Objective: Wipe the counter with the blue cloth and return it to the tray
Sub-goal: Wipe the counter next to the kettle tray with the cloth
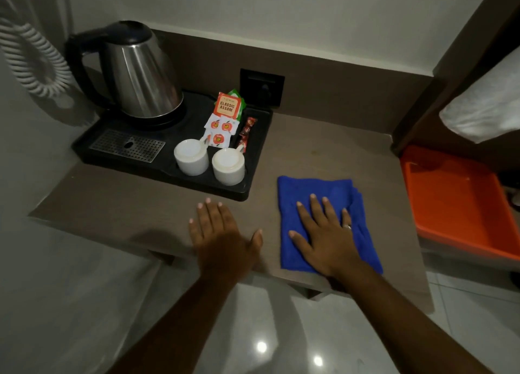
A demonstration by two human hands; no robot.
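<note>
Hands both flat and open: right hand (326, 238) presses blue cloth (323, 204), left hand (222, 233) rests on counter (126, 204)

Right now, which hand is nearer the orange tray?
Right. The right hand lies flat on the blue cloth, left of the orange tray; the left hand rests farther left.

View: single head-worn, wide-angle. Position: above the near edge of the desk (323, 148), close in. Direction: forward and steeply down. Near field: both forearms enter from the bottom edge; glossy floor (253, 331) under the desk's front. Far field: wall (253, 13) and dark backsplash. Left limit: coiled cord (31, 55). Right limit: orange tray (455, 204), partly cut off. Edges bowed by the lens. Second view: none, so no shared area.
</note>
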